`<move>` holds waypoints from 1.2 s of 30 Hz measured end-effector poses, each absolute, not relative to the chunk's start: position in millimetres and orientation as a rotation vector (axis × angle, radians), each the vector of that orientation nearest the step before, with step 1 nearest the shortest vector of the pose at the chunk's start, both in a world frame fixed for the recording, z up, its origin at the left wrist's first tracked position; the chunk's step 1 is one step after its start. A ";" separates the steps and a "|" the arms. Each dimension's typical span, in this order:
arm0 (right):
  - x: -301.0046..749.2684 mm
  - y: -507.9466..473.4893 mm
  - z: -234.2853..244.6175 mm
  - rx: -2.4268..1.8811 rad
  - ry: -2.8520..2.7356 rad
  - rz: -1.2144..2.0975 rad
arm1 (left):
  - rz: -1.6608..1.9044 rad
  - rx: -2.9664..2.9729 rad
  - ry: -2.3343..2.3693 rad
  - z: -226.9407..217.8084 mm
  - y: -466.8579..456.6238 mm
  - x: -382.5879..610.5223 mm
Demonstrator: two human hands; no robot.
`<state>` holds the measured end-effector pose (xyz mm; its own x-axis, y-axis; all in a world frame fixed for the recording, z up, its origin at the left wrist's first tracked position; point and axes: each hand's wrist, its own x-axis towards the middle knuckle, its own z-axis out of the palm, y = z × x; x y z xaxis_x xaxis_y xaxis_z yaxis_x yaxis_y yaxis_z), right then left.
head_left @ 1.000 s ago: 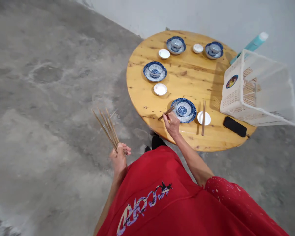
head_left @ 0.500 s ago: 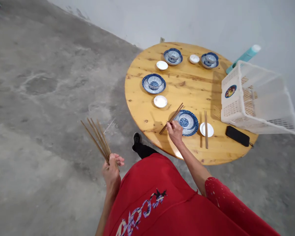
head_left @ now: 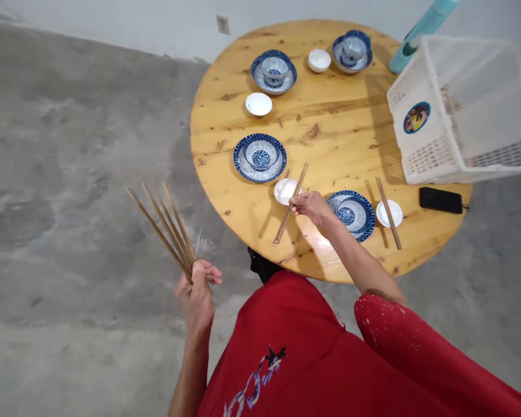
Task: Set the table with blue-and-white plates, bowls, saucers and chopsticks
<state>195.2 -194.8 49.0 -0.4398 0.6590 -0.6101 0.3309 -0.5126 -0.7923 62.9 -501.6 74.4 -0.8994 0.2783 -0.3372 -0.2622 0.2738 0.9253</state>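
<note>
The right hand (head_left: 312,205) had its fingers closed around one pair of chopsticks (head_left: 290,202), held slanted just above a white saucer (head_left: 282,191) at the near edge of the round worktop (head_left: 330,133). The left hand (head_left: 196,292) had its fingers clenched on a fanned bundle of chopsticks (head_left: 165,229), about five, out over the floor (head_left: 69,174). The worktop carried four blue-patterned plates (head_left: 243,171), each with one bowl (head_left: 260,153), four saucers in all, one laid pair (head_left: 388,211), one basket (head_left: 460,116) and one phone (head_left: 440,200)
</note>
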 end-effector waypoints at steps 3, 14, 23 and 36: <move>179.4 -186.8 46.2 -1.647 -1.395 1.968 | 1.640 -0.031 2.147 68.2 -506.9 38.5; 152.2 -173.9 36.6 -1.805 -1.439 1.791 | 1.511 -0.114 2.112 51.0 -508.5 -19.8; 137.2 -183.5 37.6 -1.956 -1.390 1.645 | 1.440 0.198 2.055 63.6 -483.1 -102.4; 120.1 -192.3 41.9 -2.021 -1.300 1.557 | 1.301 0.345 1.999 60.0 -472.5 -141.4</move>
<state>120.1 -192.3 41.9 0.0154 0.7777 -0.6284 0.4796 -0.5572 -0.6778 -141.4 -472.5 60.0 -0.7083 0.5679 -0.4193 -0.1534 0.4560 0.8767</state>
